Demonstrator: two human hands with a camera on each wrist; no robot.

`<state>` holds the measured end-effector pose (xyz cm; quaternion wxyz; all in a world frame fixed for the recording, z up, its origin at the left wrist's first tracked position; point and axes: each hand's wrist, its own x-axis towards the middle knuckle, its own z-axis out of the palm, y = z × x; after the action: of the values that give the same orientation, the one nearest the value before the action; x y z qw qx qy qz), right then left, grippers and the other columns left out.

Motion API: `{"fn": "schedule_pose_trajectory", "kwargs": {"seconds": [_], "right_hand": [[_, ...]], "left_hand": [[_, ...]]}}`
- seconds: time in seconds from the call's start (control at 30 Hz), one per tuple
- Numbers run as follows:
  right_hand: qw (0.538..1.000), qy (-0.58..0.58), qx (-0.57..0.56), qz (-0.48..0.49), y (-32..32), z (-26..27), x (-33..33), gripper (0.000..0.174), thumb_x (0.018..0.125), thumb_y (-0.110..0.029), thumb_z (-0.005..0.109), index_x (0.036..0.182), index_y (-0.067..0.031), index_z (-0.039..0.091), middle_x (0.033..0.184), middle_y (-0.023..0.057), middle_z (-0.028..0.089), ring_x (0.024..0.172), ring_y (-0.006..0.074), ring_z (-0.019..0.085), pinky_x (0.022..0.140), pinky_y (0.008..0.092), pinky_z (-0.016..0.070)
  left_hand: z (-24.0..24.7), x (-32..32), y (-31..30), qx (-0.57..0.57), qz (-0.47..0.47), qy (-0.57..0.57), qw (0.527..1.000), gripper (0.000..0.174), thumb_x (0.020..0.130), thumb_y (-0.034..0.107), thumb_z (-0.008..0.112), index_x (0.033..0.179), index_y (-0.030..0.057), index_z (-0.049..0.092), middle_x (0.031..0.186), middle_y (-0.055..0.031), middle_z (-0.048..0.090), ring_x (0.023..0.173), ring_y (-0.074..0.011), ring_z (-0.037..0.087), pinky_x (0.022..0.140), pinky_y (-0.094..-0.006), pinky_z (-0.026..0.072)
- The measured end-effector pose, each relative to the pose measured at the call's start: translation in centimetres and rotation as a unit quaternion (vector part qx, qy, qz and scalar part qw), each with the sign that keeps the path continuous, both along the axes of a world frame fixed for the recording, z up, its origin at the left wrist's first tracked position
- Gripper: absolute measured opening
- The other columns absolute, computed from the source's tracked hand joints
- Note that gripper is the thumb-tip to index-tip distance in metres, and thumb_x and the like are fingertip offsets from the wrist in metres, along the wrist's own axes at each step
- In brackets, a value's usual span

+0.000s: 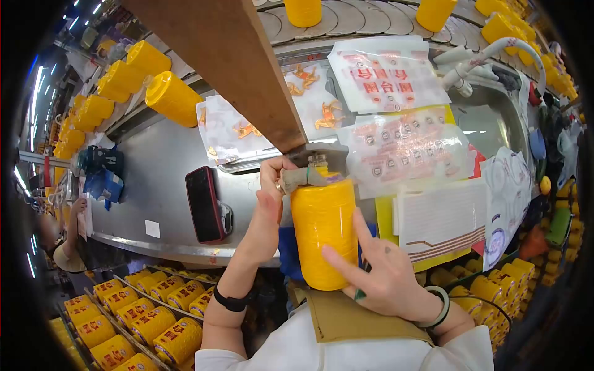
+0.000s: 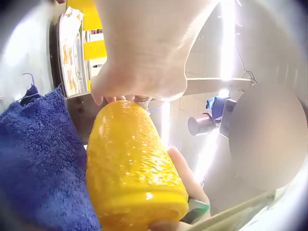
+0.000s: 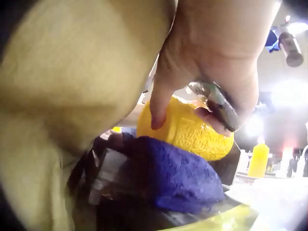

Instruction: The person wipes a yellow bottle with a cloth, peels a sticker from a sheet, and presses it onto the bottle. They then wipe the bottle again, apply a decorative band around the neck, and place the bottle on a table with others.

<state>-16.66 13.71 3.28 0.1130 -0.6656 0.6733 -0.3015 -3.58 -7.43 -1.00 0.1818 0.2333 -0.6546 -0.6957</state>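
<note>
A glossy yellow jar [image 1: 323, 229] with a textured surface tilts over the front edge of the metal table. My right hand [image 1: 391, 275] grips its lower body from the right, thumb and fingers spread round it, as the right wrist view confirms on the jar [image 3: 192, 127]. With curled fingers my left hand [image 1: 267, 213] pinches a greyish-beige cloth [image 1: 303, 179] at the jar's neck. Just beyond the neck stands a small metal fitting [image 1: 317, 162]. A blue towel [image 2: 43, 159] lies under and beside the jar. In the left wrist view the left fingertips are mostly hidden behind the hand.
A wooden post [image 1: 223, 68] rises close beyond the jar. Left lies a phone [image 1: 204, 204]; right are printed film sheets [image 1: 405, 151] and a white sheet stack [image 1: 442, 213]. A tray [image 1: 247, 164] carries orange decals. Boxed yellow jars [image 1: 148, 321] stand below; a conveyor [image 1: 365, 18] runs behind.
</note>
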Motion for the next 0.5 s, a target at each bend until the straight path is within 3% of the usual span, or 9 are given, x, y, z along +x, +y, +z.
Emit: {"fn": "schedule_pose_trajectory", "kwargs": {"seconds": [0.13, 0.23, 0.33, 0.43, 0.5], "right_hand": [[0.999, -0.046, -0.013, -0.003, -0.2, -1.5, 0.3, 0.079, 0.069, -0.011, 0.078, 0.146, -0.013, 0.063, 0.149, 0.0424, 0.045, 0.072, 0.0235, 0.059, 0.07, 0.0342, 0.0536], [0.995, -0.051, 0.033, -0.078, -0.8, -3.1, 0.3, 0.073, 0.073, -0.008, 0.073, 0.145, -0.0148, 0.065, 0.147, 0.0441, 0.046, 0.068, 0.02, 0.059, 0.067, 0.0314, 0.0523], [0.998, 0.054, -0.007, -0.032, -0.4, -0.8, 1.1, 0.069, 0.077, -0.002, 0.065, 0.145, -0.011, 0.065, 0.151, 0.0408, 0.045, 0.066, 0.0179, 0.058, 0.069, 0.0299, 0.0524], [0.999, 0.006, -0.027, -0.018, -0.4, -0.6, 0.4, 0.074, 0.072, -0.005, 0.072, 0.145, -0.0094, 0.063, 0.152, 0.0376, 0.046, 0.067, 0.02, 0.057, 0.071, 0.0323, 0.0536], [0.998, -0.042, 0.001, -0.039, 0.3, -0.9, 0.1, 0.08, 0.069, -0.007, 0.077, 0.147, -0.007, 0.06, 0.152, 0.0351, 0.047, 0.075, 0.0236, 0.061, 0.075, 0.0344, 0.0549]], "left_hand": [[-0.3, -0.1, -0.1, 0.006, -0.001, 0.001, 1.0, 0.098, 0.091, 0.092, 0.009, 0.136, 0.009, 0.036, 0.129, -0.0046, 0.048, 0.135, -0.0165, 0.04, 0.121, -0.0375, 0.019], [-0.3, -0.1, -0.4, -0.006, 0.001, -0.002, 1.0, 0.097, 0.092, 0.091, 0.01, 0.136, 0.0088, 0.035, 0.129, -0.005, 0.049, 0.136, -0.0168, 0.04, 0.121, -0.0375, 0.0201], [-0.4, -0.1, -0.1, -0.008, -0.006, -0.003, 1.0, 0.096, 0.093, 0.09, 0.01, 0.136, 0.0079, 0.034, 0.13, -0.0062, 0.051, 0.136, -0.0177, 0.042, 0.121, -0.0381, 0.0235], [0.7, -0.7, 0.5, -0.002, -0.009, 0.012, 1.0, 0.097, 0.096, 0.088, 0.013, 0.138, 0.0036, 0.037, 0.131, -0.0084, 0.051, 0.137, -0.0205, 0.047, 0.12, -0.0394, 0.0297], [1.6, -0.6, 0.0, -0.204, 0.01, 0.022, 0.979, 0.082, 0.11, 0.062, 0.026, 0.133, -0.0089, 0.06, 0.133, -0.0139, 0.048, 0.128, -0.0213, 0.05, 0.114, -0.0357, 0.0357]]}}
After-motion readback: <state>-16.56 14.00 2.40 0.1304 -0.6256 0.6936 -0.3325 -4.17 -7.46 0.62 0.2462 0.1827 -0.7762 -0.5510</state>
